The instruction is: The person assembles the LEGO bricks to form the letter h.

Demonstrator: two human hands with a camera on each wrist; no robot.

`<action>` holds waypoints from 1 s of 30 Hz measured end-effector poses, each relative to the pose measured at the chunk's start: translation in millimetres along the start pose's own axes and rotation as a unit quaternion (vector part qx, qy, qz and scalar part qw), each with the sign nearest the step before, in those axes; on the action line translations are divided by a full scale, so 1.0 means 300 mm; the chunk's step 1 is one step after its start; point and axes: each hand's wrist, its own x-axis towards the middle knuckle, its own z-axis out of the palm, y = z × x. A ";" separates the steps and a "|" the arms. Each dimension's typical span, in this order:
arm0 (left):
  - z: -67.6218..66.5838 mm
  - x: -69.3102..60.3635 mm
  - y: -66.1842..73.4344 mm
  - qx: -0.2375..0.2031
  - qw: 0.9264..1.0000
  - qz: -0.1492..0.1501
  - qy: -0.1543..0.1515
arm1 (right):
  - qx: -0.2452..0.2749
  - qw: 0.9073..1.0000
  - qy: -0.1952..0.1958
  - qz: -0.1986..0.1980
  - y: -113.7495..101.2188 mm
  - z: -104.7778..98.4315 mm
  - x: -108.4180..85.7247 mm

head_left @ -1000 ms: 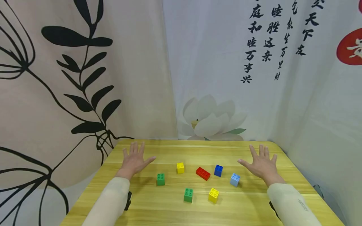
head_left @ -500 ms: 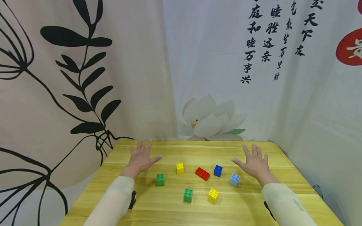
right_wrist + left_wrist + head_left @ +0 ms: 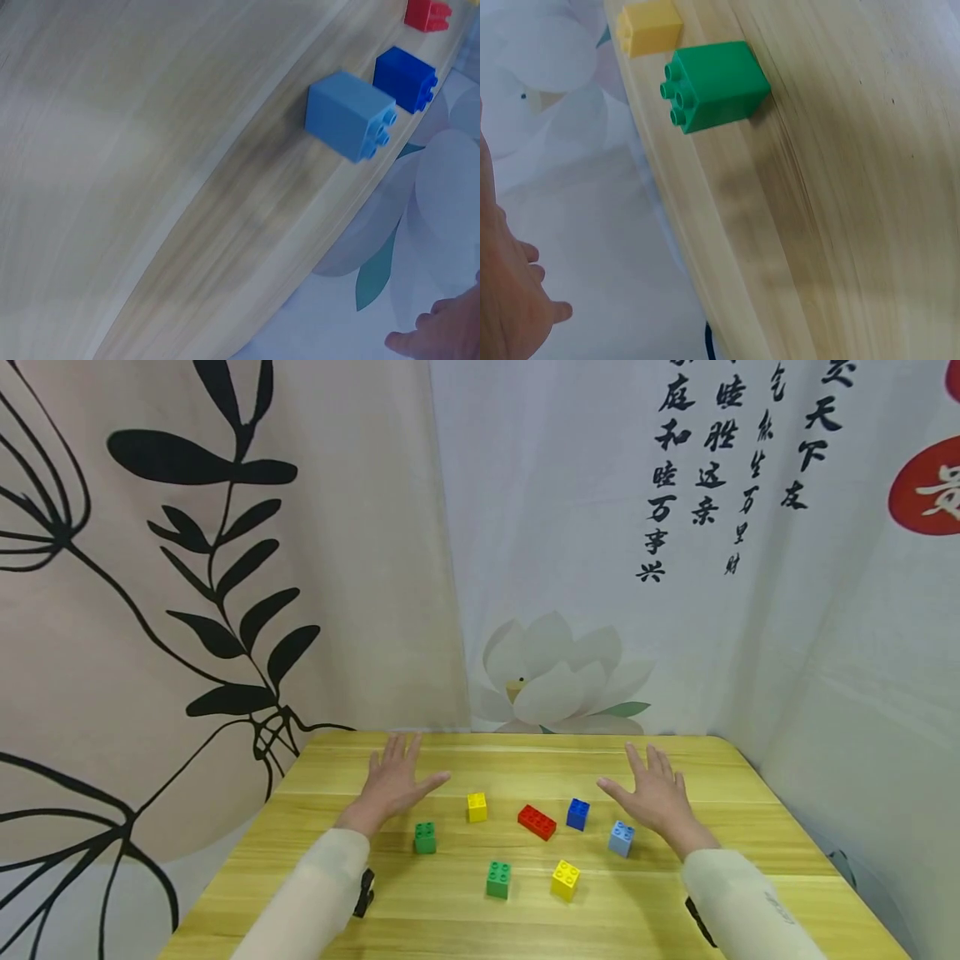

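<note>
My left hand (image 3: 393,783) hovers over the table with fingers spread and holds nothing; a green building block (image 3: 425,837) and a yellow block (image 3: 477,807) are nearest to it. On the other side, my right hand (image 3: 655,793) is likewise spread above the wood, close to a light blue block (image 3: 621,838) and a dark blue block (image 3: 577,814). A longer red block (image 3: 537,822) lies between the hands. Nearer the front sit a second green block (image 3: 498,879) and a second yellow block (image 3: 566,881). Both wrist views catch only part of each hand.
The blocks stand apart on a wooden table (image 3: 450,935) with rounded far corners. Behind it hangs a printed curtain (image 3: 375,568) with plants and a lotus; more pale cloth (image 3: 862,693) runs along the right side.
Both hands have moved inward, the left one to the right and the right one to the left, fingers still spread. The blocks stay where they were.
</note>
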 end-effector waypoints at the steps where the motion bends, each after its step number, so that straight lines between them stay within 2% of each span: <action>1: 0.001 0.000 0.004 -0.002 1.000 0.002 0.001 | 0.004 1.000 0.000 -0.003 -0.007 0.003 -0.001; 7: 0.005 0.002 0.024 -0.047 0.999 0.010 -0.004 | 0.037 0.999 0.000 -0.018 -0.048 0.024 -0.006; 18: 0.026 -0.002 0.057 -0.136 0.990 0.017 -0.020 | 0.074 0.997 -0.012 -0.024 -0.104 0.051 -0.021; 22: 0.036 -0.002 0.073 -0.175 0.984 0.021 -0.020 | 0.091 0.996 -0.015 -0.021 -0.109 0.066 -0.020; 30: 0.048 -0.013 0.110 -0.264 0.964 0.016 -0.038 | 0.145 0.989 -0.011 -0.034 -0.136 0.088 -0.027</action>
